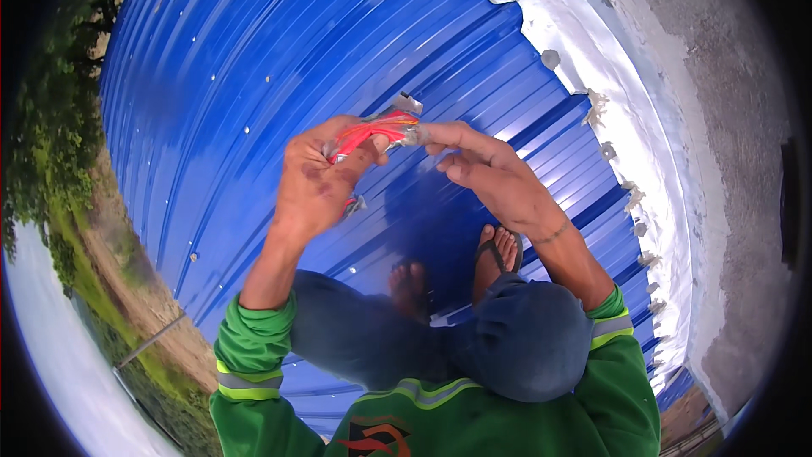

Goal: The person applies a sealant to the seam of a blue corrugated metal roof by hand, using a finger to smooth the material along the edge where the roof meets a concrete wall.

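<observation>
In my left hand (317, 173) is a crumpled red and silver foil packet (381, 134), pinched between thumb and fingers. Grey smears show at its torn-looking right end, and another bit of it pokes out below my palm. My right hand (499, 173) is just to the right, index finger stretched toward the packet's end with grey stuff on its tip. Whether that fingertip touches the packet or only meets its edge is hard to tell. The right thumb stands apart below. Both hands are above a blue ribbed metal roof sheet (279, 59).
A silver flashing strip (609, 68) dotted with grey dabs runs along the right, against a rough concrete wall (736, 118). Small fastener heads dot the sheet. My bent knees and sandalled feet (497, 258) are below my hands. Trees (51, 110) and ground lie beyond the left edge.
</observation>
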Tool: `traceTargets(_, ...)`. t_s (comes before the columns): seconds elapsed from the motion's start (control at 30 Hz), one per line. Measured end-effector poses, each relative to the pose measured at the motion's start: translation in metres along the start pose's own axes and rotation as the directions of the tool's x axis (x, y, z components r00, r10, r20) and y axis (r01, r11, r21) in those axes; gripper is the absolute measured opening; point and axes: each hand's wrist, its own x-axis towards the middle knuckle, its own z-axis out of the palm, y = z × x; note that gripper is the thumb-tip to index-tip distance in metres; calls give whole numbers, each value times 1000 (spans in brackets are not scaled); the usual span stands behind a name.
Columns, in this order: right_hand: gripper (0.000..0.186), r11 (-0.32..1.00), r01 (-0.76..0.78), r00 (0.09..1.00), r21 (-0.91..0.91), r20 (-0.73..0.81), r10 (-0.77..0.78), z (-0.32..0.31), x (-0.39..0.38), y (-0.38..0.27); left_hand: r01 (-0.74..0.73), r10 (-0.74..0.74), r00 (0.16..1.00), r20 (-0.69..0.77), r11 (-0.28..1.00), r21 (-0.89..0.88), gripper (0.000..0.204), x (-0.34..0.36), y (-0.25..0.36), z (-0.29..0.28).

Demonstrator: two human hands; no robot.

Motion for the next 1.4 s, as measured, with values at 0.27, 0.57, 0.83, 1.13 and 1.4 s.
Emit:
traceTargets(0.27,47,970,-68,997,233,57,56,6,7,11,-12,20,998,-61,993,117,18,-5,0,1)
traceTargets(0.57,40,999,-17,999,-37,-38,16,-25,-25,21,142,-127,927,-352,990,18,19,14,-30,-37)
traceTargets(0.83,55,500,-560,514,-661,-750,-416,-236,-175,155,124,-106,931,-349,992,31,21,9,-42,-59)
traceTargets(1.13,74,78,-693,607,-716,-639,-472,-271,-178,145,122,-110,952,-287,992,25,23,18,-58,-68)
traceTargets(1.4,73,-301,-755,655,-583,-639,-404,-266,-186,154,198,-178,950,-258,978,57,24,17,-47,-64)
